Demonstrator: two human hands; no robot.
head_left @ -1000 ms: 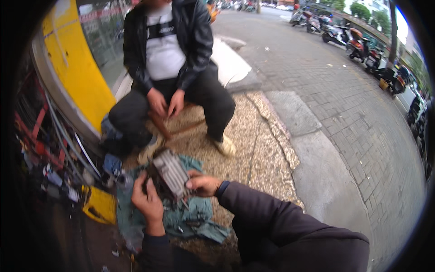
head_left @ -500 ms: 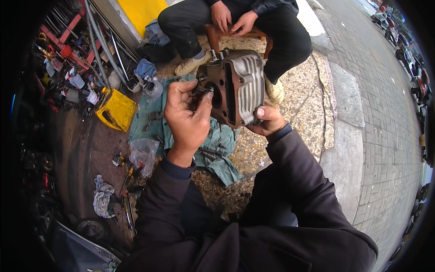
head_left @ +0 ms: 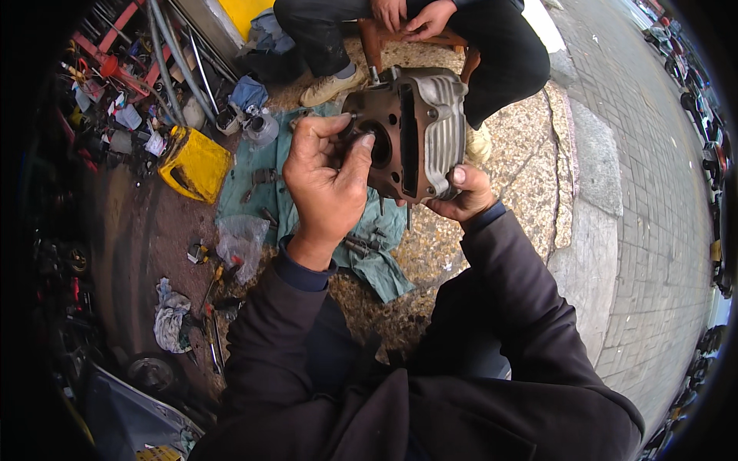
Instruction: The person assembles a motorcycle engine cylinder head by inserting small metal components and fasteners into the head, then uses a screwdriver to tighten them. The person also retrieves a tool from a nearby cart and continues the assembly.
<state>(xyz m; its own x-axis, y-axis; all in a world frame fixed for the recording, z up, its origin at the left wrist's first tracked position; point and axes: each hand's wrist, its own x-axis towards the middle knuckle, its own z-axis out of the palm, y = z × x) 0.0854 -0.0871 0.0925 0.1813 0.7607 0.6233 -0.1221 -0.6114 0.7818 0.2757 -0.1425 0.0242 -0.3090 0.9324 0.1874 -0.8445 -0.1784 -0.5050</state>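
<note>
The right hand (head_left: 467, 196) grips a finned, grey-brown metal engine casting (head_left: 440, 127), though whether the left hand (head_left: 327, 178), at its round opening (head_left: 383, 149), holds anything cannot be told.

The space between the left hand (head_left: 327, 173) and the right hand (head_left: 466, 194) is filled by a metal casting (head_left: 437, 134). Above it, at upper centre, the way is blocked by a seated person's legs (head_left: 507, 65) and a wooden stool (head_left: 372, 48). At left, passage is hindered by a yellow jug (head_left: 196, 163) and leaning poles (head_left: 163, 65). Open room is offered over the speckled slab (head_left: 526, 154) and grey paving (head_left: 657, 177) at right.
</note>
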